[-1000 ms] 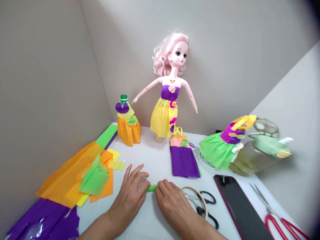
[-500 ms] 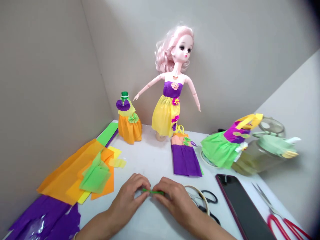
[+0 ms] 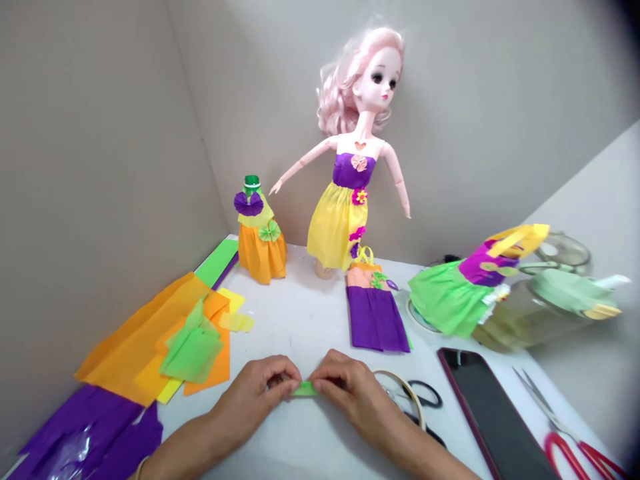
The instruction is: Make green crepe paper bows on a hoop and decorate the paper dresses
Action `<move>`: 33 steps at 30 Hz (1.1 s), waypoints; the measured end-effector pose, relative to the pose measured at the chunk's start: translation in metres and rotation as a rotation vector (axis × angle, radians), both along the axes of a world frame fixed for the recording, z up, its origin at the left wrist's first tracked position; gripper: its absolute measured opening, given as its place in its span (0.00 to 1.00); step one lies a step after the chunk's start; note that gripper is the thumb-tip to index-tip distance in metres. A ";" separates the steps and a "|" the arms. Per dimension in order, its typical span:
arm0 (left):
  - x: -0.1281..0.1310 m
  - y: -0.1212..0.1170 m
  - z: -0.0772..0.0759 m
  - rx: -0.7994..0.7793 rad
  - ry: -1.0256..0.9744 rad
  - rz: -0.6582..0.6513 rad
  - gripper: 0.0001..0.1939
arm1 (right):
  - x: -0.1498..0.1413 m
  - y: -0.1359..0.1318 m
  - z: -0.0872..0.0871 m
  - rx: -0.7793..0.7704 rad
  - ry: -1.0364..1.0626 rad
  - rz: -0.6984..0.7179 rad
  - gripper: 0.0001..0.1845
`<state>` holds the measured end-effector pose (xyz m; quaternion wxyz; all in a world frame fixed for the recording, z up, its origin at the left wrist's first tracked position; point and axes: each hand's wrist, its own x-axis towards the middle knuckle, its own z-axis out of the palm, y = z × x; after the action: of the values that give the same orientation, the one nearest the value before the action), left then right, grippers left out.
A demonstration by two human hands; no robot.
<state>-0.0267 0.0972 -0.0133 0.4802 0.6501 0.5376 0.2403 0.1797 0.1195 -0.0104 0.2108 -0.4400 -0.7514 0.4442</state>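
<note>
At the far left, purple paper [image 3: 90,433] is lying crumpled near the edge of the table [image 3: 300,313], and an orange sheet [image 3: 135,340] is spreading out just beyond it. Loose green pieces [image 3: 193,353] are resting over the orange, so plenty of material is sitting unused. Farther back, a bottle [image 3: 261,247] is wearing a paper outfit with bows, which looks finished.

Nearer, the left hand [image 3: 260,388] is pinching one end of a green strip [image 3: 304,389] between thumb and fingers. The strip is stretching across the small gap at front centre, above the table, and the right hand [image 3: 347,385] is pinching its other end. The strip seems to be at an early, shaping stage: it is joining nothing, and whether its folding is complete I cannot tell.

Behind, a doll [image 3: 336,220] is standing in a decorated dress, and a purple-skirted dress [image 3: 377,320] is lying flat; both appear done. Rightward, a tape ring [image 3: 421,407], black-handled scissors [image 3: 440,399], a green-skirted dress [image 3: 443,297], a phone [image 3: 493,407] and red-handled scissors [image 3: 556,425] are lying apart from both hands' grip.
</note>
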 end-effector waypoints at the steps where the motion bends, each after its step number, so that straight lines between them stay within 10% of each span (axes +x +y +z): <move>1: -0.001 0.000 -0.001 0.057 0.045 -0.001 0.09 | 0.000 0.000 -0.001 0.019 -0.019 0.002 0.12; 12: -0.004 0.000 -0.011 0.379 0.233 -0.036 0.08 | -0.002 0.002 -0.010 0.282 -0.234 0.047 0.09; 33: -0.015 0.002 -0.022 0.526 0.297 -0.183 0.09 | 0.007 0.005 -0.010 0.484 -0.354 0.258 0.08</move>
<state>-0.0418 0.0989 -0.0350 0.2313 0.8257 0.4605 0.2293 0.1862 0.1244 -0.0201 0.1174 -0.3486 -0.9097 0.1926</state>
